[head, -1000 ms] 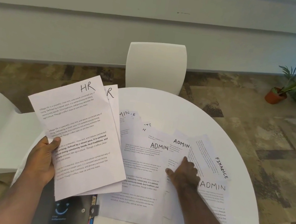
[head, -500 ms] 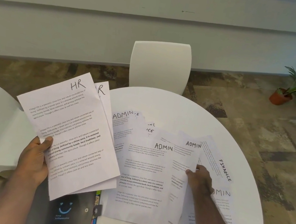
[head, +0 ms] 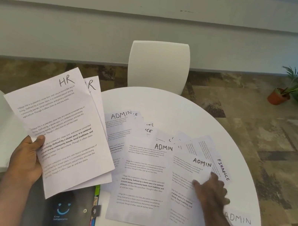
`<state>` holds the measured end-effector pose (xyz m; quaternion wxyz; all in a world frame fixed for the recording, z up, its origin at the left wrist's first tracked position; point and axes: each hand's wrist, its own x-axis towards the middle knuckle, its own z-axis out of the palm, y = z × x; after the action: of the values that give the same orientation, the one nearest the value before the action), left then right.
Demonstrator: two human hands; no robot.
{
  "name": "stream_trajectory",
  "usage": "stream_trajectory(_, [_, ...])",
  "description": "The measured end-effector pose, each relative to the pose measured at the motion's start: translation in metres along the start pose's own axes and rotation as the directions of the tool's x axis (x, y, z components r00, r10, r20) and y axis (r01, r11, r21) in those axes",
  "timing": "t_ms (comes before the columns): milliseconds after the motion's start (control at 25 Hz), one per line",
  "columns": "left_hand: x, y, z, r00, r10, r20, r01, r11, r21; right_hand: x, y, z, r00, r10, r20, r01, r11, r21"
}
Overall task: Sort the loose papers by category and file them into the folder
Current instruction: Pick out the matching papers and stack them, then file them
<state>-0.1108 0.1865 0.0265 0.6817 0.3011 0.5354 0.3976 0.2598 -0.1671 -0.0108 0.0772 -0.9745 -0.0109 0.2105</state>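
The left hand grips a small stack of HR sheets, thumb on top, holding them up at the near left over a dark folder that lies at the table's near edge. The right hand rests flat, fingers fairly straight, on an ADMIN sheet among loose papers spread across the middle. A FINANCE sheet pokes out just beyond it. A white chair stands at the far side.
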Motion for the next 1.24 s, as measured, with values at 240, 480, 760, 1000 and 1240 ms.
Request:
stream_trajectory(240, [-0.004,0.002,-0.005,1.000,0.003,-0.005,-0.003,1.000,0.024,-0.054,-0.063,0.037,0.947,-0.321,0.005,0.320,0.946,-0.055])
stream_trajectory(480, [0.008,0.001,-0.019,0.999,0.020,0.034,-0.021,0.999,0.039,-0.075,-0.075,0.079,0.983,-0.175,0.051,0.181,0.972,-0.147])
stream_trajectory(760, [0.011,-0.002,-0.018,0.998,0.025,0.063,-0.031,0.996,0.089,-0.084,-0.061,0.089,0.979,-0.202,-0.017,0.196,0.967,-0.162])
stream_trajectory(1000, [0.001,-0.004,0.003,0.997,0.019,0.078,-0.025,0.996,0.084,-0.085,-0.058,0.083,0.979,-0.200,-0.022,0.200,0.980,-0.021])
stream_trajectory(1240, [-0.004,-0.009,0.009,0.998,0.004,0.064,-0.010,0.995,0.103,-0.056,-0.071,0.065,0.898,-0.441,-0.002,0.441,0.897,0.026])
